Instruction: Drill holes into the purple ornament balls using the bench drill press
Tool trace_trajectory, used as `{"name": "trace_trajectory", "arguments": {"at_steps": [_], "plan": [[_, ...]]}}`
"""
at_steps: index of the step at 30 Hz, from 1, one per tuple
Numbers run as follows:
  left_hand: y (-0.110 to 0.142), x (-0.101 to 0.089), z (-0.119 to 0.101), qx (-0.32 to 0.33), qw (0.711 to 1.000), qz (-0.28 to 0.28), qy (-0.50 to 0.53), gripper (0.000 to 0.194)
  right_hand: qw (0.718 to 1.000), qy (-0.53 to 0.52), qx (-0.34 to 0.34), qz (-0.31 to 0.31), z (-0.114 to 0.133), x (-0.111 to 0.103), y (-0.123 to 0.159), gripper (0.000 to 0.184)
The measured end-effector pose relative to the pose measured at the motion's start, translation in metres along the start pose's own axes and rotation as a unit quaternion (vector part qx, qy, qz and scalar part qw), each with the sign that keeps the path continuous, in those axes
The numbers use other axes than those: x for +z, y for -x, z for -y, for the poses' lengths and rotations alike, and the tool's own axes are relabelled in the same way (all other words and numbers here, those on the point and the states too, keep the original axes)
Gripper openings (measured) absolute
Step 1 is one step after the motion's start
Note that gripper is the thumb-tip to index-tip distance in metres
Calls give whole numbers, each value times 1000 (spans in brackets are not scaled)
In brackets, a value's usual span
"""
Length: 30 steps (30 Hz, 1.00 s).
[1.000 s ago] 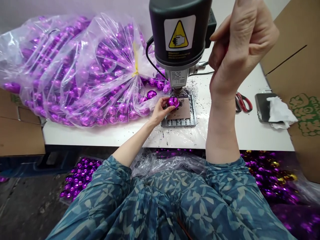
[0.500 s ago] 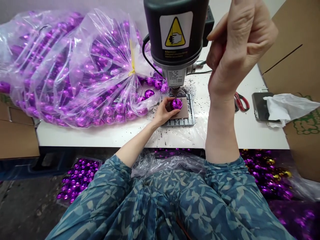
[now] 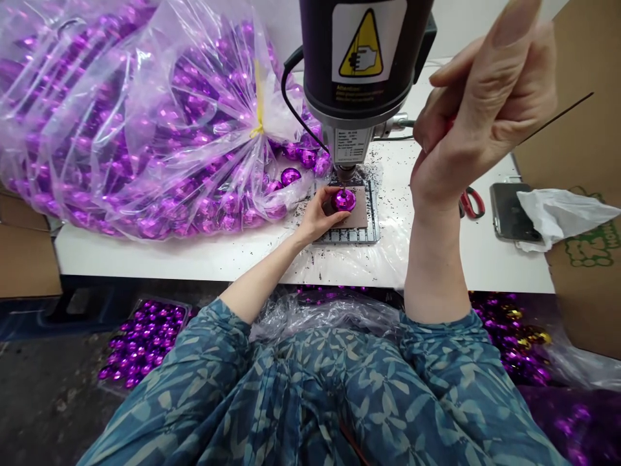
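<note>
My left hand [image 3: 321, 215] pinches a shiny purple mirror-faceted ball [image 3: 345, 201] between thumb and fingers. The ball rests on a brown board [image 3: 358, 216] over the slotted metal base [image 3: 373, 226] of a small bench drill press [image 3: 363, 103]. Directly above the ball, the thin drill bit [image 3: 344, 189] reaches down to its top; whether it has entered cannot be made out. My right hand [image 3: 490, 110], raised at the machine's right side, is closed around the feed handle, mostly hidden in the fingers, with a bit of red showing.
A large clear bag [image 3: 145, 129] of purple balls, tied with yellow, fills the table's left. Loose balls [image 3: 290, 176] lie beside it. Red-handled scissors [image 3: 472, 203], a phone [image 3: 513, 210] and white tissue [image 3: 565, 210] are right. Cardboard boxes flank the table; a tray of balls [image 3: 145, 340] sits below left.
The view has shifted slightly, placing the drill press and my right hand farther right. My right hand has turned a little on the handle. My left hand keeps the ball under the bit.
</note>
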<state>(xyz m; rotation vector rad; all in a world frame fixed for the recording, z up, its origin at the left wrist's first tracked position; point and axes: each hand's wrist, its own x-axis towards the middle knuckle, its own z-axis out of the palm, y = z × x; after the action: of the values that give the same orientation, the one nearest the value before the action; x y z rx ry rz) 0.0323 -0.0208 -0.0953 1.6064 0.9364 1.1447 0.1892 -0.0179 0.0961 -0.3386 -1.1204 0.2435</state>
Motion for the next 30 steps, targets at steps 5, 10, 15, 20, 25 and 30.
{"name": "trace_trajectory", "arguments": {"at_steps": [5, 10, 15, 20, 25, 30], "plan": [[0, 0, -2, -2, 1000, 5, 6, 68, 999, 9, -31, 25, -4, -7, 7, 22], [1, 0, 2, 3, 1000, 13, 17, 68, 997, 59, -53, 8, -1, -8, 16, 29], [1, 0, 3, 3, 1000, 15, 21, 67, 997, 76, -11, -21, 5, -7, 22, 47], [1, 0, -1, -7, 999, 9, 29, 67, 999, 49, -8, -18, 6, -12, 31, 43], [2, 1, -1, -6, 999, 6, 38, 67, 998, 58, 15, -4, 5, -22, 40, 44], [1, 1, 0, -3, 999, 4, 41, 69, 997, 78, -4, -26, -11, -30, 44, 57]]}}
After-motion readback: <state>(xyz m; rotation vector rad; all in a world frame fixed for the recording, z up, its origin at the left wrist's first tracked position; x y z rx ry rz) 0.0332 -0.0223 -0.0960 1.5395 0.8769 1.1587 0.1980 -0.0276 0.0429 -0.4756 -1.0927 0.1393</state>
